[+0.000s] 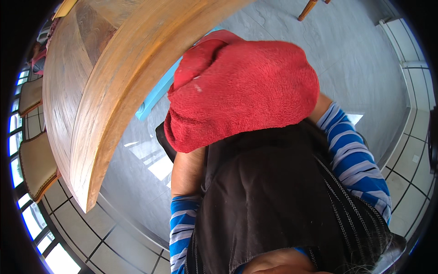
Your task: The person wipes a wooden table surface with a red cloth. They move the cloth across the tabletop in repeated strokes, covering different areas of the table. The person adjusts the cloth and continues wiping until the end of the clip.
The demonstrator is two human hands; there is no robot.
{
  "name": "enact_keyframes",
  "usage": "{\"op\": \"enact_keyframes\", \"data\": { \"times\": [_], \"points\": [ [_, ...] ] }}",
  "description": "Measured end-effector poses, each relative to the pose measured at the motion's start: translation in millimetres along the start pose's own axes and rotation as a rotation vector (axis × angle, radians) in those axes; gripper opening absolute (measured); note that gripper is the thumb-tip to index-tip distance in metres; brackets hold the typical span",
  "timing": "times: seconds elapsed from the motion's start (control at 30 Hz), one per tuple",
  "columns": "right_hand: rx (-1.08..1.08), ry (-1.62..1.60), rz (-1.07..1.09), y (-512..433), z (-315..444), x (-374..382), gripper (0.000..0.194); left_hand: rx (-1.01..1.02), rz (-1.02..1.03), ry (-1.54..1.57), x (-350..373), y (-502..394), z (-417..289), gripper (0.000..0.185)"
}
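Note:
A red terry cloth (pixel 246 85) is bunched up in front of my body, above the lap of my black apron (pixel 260 185). Both of my forearms, in blue-and-white striped sleeves, run up to the cloth, one at its lower left edge and one at its right edge. The cloth covers both hands, so neither the fingers nor their grip can be seen. Close to the cloth's upper left side is the thick edge of a wooden table (pixel 113 92).
Under the table edge shows a light blue bar (pixel 159 92). Chairs with studded upholstery (pixel 37 164) stand beyond the table at the left. A wooden furniture leg (pixel 307 9) stands on the grey floor at the top right. A person (pixel 39 58) is partly visible at the far left.

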State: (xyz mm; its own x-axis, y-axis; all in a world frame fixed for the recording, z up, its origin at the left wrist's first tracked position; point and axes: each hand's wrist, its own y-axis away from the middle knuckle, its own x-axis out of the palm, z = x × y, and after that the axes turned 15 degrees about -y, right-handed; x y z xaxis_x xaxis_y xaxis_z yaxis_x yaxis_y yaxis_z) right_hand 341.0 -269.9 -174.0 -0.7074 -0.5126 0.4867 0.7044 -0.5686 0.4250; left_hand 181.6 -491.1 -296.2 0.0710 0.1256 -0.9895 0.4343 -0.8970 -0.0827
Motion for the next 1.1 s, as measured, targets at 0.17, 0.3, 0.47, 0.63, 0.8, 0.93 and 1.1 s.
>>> {"op": "enact_keyframes", "data": {
  "times": [0.17, 0.3, 0.47, 0.63, 0.8, 0.93, 1.1],
  "points": [
    [0.064, -0.185, 0.215, 28.5, -47.0, 65.7, 0.032, 0.018, 0.118, -0.041, -13.1, 25.8, 53.0, 0.047],
    [-0.05, -0.205, 0.204, 27.4, -50.0, 79.8, 0.032, 0.055, 0.257, -0.021, -29.9, 66.6, 78.9, 0.047],
    [-0.339, -0.154, 0.037, 11.3, -22.8, 41.7, 0.033, -0.146, 0.479, 0.473, -116.4, 107.2, 57.7, 0.046],
    [-0.851, -0.036, -0.284, -18.8, 61.5, -34.2, 0.033, -0.007, 0.04, 0.424, -293.2, 114.8, 44.8, 0.039],
    [-1.169, 0.076, -0.514, -42.9, 132.5, -85.0, 0.034, -0.045, -0.748, -0.212, -382.7, 58.3, 49.7, 0.037],
    [-1.254, 0.147, -0.609, -55.7, 144.4, -75.6, 0.034, -0.075, -0.947, -0.341, -415.0, -42.1, 102.1, 0.036],
    [-1.351, 0.24, -0.639, -62.7, 113.8, -17.1, 0.035, -0.03, -1.036, -0.049, -402.2, -107.3, 163.5, 0.029]
  ]
}}
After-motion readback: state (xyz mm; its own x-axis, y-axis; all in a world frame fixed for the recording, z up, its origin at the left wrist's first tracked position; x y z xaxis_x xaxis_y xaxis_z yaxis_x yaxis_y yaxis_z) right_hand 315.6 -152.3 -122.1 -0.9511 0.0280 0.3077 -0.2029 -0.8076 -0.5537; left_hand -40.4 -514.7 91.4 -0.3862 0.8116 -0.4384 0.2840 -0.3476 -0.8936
